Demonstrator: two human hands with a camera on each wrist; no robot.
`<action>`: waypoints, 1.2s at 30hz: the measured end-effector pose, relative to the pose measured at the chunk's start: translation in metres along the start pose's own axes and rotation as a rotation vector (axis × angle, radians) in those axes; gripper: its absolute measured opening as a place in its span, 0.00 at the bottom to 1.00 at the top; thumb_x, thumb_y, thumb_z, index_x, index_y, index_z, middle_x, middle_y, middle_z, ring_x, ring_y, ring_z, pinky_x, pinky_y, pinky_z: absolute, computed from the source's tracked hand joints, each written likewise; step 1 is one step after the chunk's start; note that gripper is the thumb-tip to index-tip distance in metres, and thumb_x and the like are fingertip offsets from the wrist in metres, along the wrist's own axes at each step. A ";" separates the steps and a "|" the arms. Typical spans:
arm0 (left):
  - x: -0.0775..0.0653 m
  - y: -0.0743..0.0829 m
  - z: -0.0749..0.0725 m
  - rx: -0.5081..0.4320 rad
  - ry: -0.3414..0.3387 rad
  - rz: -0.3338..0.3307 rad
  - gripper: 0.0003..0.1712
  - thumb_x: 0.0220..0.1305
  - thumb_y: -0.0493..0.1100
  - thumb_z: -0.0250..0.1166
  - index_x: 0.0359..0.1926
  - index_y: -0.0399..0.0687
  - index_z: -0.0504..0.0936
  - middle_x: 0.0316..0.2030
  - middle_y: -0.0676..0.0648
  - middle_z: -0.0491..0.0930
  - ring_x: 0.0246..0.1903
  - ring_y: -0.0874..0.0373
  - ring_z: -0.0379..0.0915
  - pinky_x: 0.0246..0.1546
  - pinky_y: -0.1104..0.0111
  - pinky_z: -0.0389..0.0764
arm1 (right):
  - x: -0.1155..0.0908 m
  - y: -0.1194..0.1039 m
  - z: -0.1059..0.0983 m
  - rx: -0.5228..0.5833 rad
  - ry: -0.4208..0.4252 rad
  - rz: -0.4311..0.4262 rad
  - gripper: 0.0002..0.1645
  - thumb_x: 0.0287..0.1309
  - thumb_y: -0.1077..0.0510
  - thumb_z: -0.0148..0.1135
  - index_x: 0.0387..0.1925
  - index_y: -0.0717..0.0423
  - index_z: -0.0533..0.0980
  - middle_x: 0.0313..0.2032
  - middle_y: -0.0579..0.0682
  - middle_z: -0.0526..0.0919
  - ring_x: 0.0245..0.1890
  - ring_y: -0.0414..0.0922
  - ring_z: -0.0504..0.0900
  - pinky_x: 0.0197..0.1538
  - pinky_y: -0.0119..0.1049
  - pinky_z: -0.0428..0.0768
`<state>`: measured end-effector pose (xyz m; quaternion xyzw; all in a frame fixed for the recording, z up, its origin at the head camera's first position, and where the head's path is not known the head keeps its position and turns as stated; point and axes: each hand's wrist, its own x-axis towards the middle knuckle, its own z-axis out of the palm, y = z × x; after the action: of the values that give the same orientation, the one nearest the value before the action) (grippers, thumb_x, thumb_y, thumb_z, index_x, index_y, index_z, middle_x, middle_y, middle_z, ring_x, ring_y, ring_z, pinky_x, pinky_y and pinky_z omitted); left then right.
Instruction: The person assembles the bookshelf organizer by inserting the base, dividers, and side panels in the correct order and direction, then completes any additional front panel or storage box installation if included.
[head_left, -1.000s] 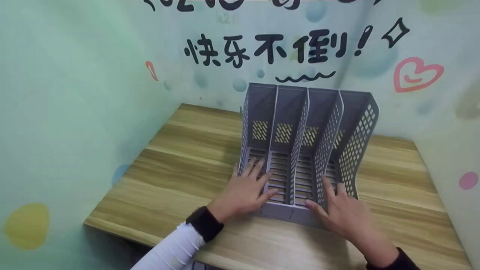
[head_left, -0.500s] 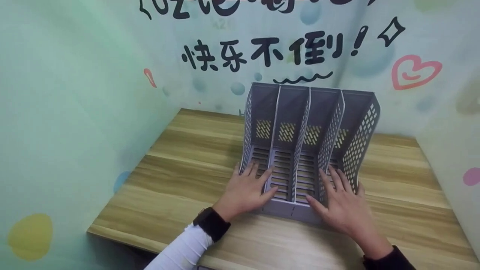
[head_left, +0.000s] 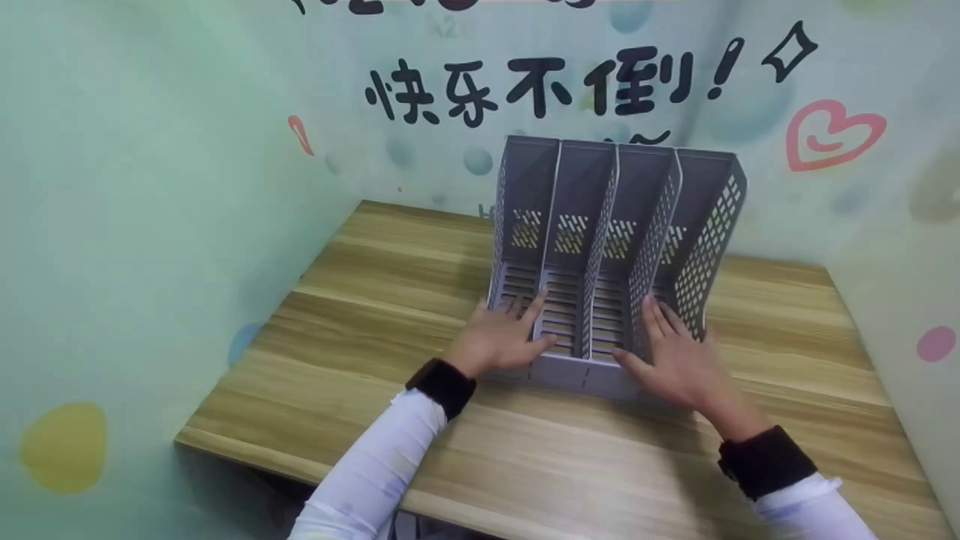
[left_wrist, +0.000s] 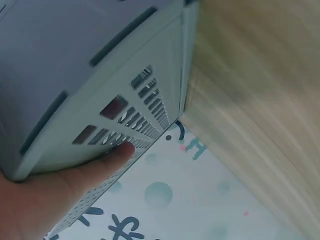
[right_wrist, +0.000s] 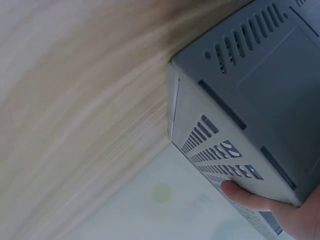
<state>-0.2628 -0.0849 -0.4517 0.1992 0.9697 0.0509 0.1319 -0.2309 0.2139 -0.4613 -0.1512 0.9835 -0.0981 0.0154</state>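
A grey plastic file rack (head_left: pixel 585 371) stands upright on the wooden table, its tall back toward the wall. Dividers split it into several slots with slatted floors and perforated sides. My left hand (head_left: pixel 499 337) grips its front left corner; most fingers reach over into the slots, while one finger (left_wrist: pixel 107 162) lies along the outer side wall in the left wrist view. At the front right corner my right hand (head_left: pixel 679 367) holds on likewise, with a finger (right_wrist: pixel 250 199) against the outside of the right wall in the right wrist view. Nothing is visible in the slots.
The wooden table (head_left: pixel 360 360) has its left edge and front edge in view. Behind it hangs a pale green backdrop (head_left: pixel 420 165) with black lettering and a heart drawing, close behind the rack. Similar panels close in the left and right sides.
The rack has shifted away from me toward the back wall, with both hands moving along on it. The right hand's fingers have resettled on the right side. The head view has shifted slightly.
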 end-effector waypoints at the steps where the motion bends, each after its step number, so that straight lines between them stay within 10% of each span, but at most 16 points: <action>1: 0.004 0.000 -0.003 -0.005 -0.017 0.000 0.52 0.74 0.81 0.30 0.85 0.66 0.24 0.84 0.41 0.55 0.83 0.41 0.54 0.85 0.36 0.41 | 0.003 0.002 -0.002 0.006 -0.004 0.001 0.63 0.74 0.23 0.44 0.85 0.64 0.39 0.85 0.62 0.46 0.85 0.65 0.50 0.74 0.87 0.42; 11: 0.030 -0.005 -0.001 -0.009 -0.001 -0.013 0.49 0.77 0.77 0.33 0.86 0.66 0.27 0.77 0.42 0.70 0.75 0.39 0.70 0.85 0.37 0.41 | 0.029 0.015 0.007 0.023 -0.003 0.008 0.61 0.75 0.27 0.46 0.85 0.64 0.39 0.85 0.64 0.47 0.85 0.65 0.49 0.75 0.86 0.43; 21: 0.039 -0.011 0.010 0.021 0.108 -0.004 0.48 0.78 0.77 0.32 0.87 0.65 0.34 0.49 0.42 0.92 0.62 0.40 0.84 0.83 0.37 0.50 | 0.038 0.015 0.008 0.013 0.011 0.001 0.60 0.76 0.27 0.46 0.85 0.63 0.39 0.86 0.64 0.43 0.86 0.65 0.43 0.76 0.84 0.38; 32: 0.019 -0.003 -0.002 -0.108 0.112 0.106 0.45 0.76 0.80 0.37 0.86 0.72 0.50 0.79 0.41 0.67 0.80 0.37 0.61 0.80 0.28 0.48 | -0.004 0.047 0.013 0.293 0.229 -0.028 0.48 0.76 0.36 0.57 0.83 0.58 0.57 0.86 0.63 0.41 0.86 0.68 0.40 0.80 0.78 0.40; 36: 0.001 -0.020 -0.025 -0.116 0.263 0.078 0.40 0.80 0.73 0.40 0.80 0.58 0.68 0.77 0.41 0.71 0.78 0.38 0.65 0.79 0.34 0.61 | -0.019 0.069 -0.004 0.326 0.305 0.008 0.42 0.81 0.40 0.50 0.84 0.54 0.56 0.86 0.62 0.41 0.84 0.73 0.44 0.79 0.80 0.40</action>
<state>-0.2783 -0.1043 -0.4313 0.2205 0.9655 0.1377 0.0131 -0.2332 0.2853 -0.4713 -0.1261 0.9462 -0.2773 -0.1088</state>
